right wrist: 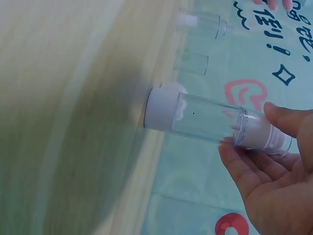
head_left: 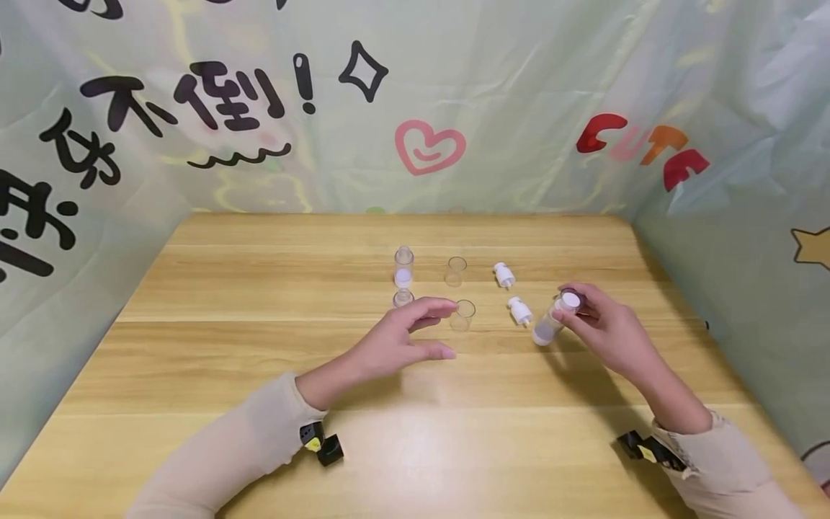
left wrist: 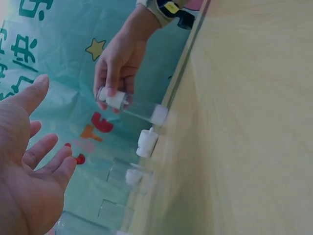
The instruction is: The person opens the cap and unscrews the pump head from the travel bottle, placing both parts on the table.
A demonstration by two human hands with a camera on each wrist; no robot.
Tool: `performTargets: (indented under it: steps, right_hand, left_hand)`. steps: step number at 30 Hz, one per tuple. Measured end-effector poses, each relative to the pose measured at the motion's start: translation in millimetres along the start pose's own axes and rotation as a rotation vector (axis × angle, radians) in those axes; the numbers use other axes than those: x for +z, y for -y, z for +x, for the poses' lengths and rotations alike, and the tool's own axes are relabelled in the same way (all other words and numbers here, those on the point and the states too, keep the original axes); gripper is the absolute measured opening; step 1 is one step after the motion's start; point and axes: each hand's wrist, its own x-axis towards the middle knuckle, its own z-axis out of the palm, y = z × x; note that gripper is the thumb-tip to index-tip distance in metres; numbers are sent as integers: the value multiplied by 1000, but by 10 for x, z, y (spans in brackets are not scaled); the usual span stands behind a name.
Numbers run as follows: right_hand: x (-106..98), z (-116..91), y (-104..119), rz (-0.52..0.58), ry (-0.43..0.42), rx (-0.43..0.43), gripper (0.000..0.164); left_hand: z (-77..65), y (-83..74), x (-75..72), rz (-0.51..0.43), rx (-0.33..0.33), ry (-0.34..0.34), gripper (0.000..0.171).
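My right hand (head_left: 609,328) grips the top end of a clear pump bottle (head_left: 547,328), which has a white base. In the right wrist view a white pump head (right wrist: 257,129) sits at its top inside a clear cap, between thumb and fingers. The bottle leans in the head view; whether its base touches the table I cannot tell. My left hand (head_left: 402,339) hovers with fingers and thumb spread, holding nothing. Beyond it stand a clear bottle (head_left: 404,268) and a second bottle (head_left: 403,297), partly hidden by the hand.
Two clear caps, a far cap (head_left: 457,271) and a near cap (head_left: 463,316), stand mid-table. To their right lie two white pump heads, one farther pump head (head_left: 503,275) and one nearer pump head (head_left: 519,311). A printed curtain (head_left: 519,108) surrounds the wooden table (head_left: 259,288).
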Motion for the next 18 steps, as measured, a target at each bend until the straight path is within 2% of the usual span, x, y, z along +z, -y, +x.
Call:
performTargets:
  steps: [8, 18]
  right_hand:
    - [81, -55, 94, 31, 34, -37, 32]
    - [181, -96, 249, 52, 81, -65, 34]
  left_hand:
    - [45, 82, 132, -34, -42, 64, 60]
    - [49, 206, 297, -9, -84, 140, 61]
